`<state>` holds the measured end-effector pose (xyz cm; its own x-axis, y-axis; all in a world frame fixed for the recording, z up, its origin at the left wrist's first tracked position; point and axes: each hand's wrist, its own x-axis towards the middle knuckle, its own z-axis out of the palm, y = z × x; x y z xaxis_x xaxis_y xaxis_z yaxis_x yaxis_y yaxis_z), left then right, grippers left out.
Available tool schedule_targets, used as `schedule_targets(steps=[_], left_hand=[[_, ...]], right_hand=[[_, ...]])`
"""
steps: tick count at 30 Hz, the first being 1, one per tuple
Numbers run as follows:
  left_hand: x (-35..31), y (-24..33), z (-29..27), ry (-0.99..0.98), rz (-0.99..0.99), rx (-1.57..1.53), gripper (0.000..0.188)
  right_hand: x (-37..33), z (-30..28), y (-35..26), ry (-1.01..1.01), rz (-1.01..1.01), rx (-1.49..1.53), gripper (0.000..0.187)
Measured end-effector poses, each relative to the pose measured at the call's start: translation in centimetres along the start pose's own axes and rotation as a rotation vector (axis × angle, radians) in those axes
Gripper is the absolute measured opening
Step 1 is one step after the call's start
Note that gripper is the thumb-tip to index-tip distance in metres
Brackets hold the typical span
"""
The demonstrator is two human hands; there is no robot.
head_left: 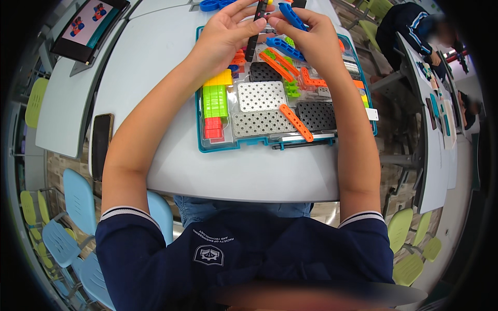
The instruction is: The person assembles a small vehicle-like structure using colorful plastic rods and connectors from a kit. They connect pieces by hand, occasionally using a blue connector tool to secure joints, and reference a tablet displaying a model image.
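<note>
A tablet (89, 27) showing a picture of small toy models leans on a stand on a neighbouring tabletop at the far left, and a dark phone (101, 144) lies at the left edge of the pale grey tabletop (244, 171) where a person in a navy shirt works. Near the middle of that tabletop sits a clear parts tray with a teal rim (199, 136), holding yellow, green and red blocks (214, 106) along its left side, white, grey and black perforated plates (262, 97) in its centre, and loose orange strips (296, 122) lying across them. Over the tray's far edge, the left hand (226, 35) is curled with its fingertips closed on a long black bar (255, 31), which stands nearly upright and runs down past the palm toward the tray. Just to the right, the right hand (311, 39) pinches the top of the same bar between thumb and forefinger, so the piece sits between the two hands, gripped from both sides. A blue perforated strip (291, 15) lies against the right hand's fingers, and another blue strip (285, 47) rests in the tray just below that hand. At the far right, another person in dark clothes sits at a separate table (433, 155) strewn with papers.
</note>
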<state>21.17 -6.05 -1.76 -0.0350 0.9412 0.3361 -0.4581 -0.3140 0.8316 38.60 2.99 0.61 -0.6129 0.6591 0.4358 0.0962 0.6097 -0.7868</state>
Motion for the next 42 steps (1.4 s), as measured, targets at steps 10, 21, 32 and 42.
schedule_targets(steps=[10,21,32,42], left_hand=[[-0.7,-1.1,-0.2,0.164,-0.016,0.222,0.06],[-0.1,-1.6,-1.2,0.043,0.006,0.125,0.053],[-0.7,-0.8,0.0,0.003,-0.113,0.097,0.06],[-0.8,-0.2,0.7,-0.143,-0.196,0.107,0.056]], right_hand=[[-0.2,0.0,-0.6,0.019,0.022,-0.032,0.025],[0.4,-2.1,-0.3,0.22,0.643,0.908,0.035],[0.6,-1.6,-1.1,0.355,0.277,1.343,0.062],[0.2,1.6,-1.7,0.542,0.062,0.935,0.047]])
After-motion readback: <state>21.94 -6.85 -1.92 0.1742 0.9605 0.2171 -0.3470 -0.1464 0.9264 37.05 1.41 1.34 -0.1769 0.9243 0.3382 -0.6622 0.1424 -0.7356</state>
